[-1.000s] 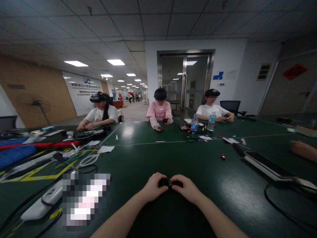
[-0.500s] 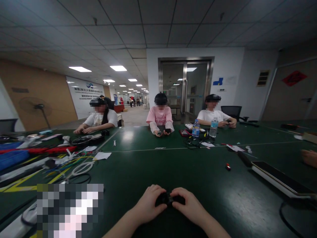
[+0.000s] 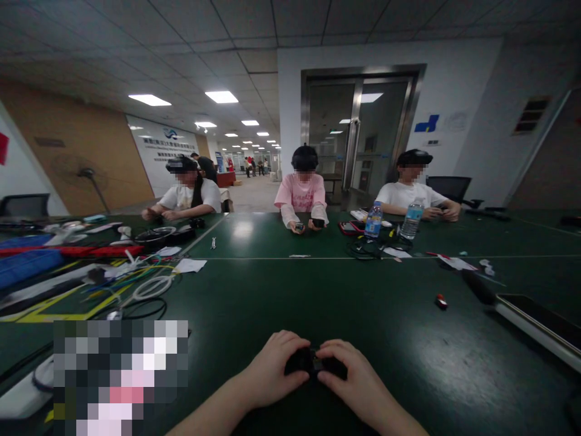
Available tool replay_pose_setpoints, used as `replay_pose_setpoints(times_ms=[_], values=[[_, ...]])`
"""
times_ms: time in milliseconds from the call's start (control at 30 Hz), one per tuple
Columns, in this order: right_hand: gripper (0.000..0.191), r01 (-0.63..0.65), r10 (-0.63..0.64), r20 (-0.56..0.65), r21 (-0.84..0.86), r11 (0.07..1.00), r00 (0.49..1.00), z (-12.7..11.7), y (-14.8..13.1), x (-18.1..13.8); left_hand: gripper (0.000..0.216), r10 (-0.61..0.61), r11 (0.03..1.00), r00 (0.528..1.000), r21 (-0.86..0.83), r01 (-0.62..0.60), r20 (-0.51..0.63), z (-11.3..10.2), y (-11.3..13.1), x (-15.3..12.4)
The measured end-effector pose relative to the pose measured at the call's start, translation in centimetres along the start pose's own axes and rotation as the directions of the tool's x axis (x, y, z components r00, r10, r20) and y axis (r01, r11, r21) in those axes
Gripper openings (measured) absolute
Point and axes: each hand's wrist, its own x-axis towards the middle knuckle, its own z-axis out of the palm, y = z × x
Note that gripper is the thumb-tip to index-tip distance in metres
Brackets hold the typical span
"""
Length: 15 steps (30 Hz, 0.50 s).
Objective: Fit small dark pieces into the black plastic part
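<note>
My left hand [image 3: 272,369] and my right hand [image 3: 351,378] meet low in the middle of the view, just above the dark green table [image 3: 318,290]. Both have their fingers curled round a small black object [image 3: 313,361] held between them. Only its dark top shows between my thumbs; the rest is hidden by my fingers, and I cannot make out what it is.
A tangle of cables [image 3: 136,284] and red and blue items lies at the left. A small red object [image 3: 440,300] and a long flat device [image 3: 535,321] lie at the right. Two water bottles [image 3: 393,221] stand farther back. Three people sit across the table.
The view has turned slightly right and tilted. My hands stay together on the small black object, with only small shifts of the fingers.
</note>
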Motion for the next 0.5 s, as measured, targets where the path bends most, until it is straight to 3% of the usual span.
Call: replay_pose_setpoints(times_ms=[500], values=[[0.025,0.003,-0.001,0.026,-0.079,0.997,1.000,-0.12,-0.32,0.01,0.040,0.014,0.997,1.000,0.071,-0.014,0.005,-0.27,0.39,0.18]])
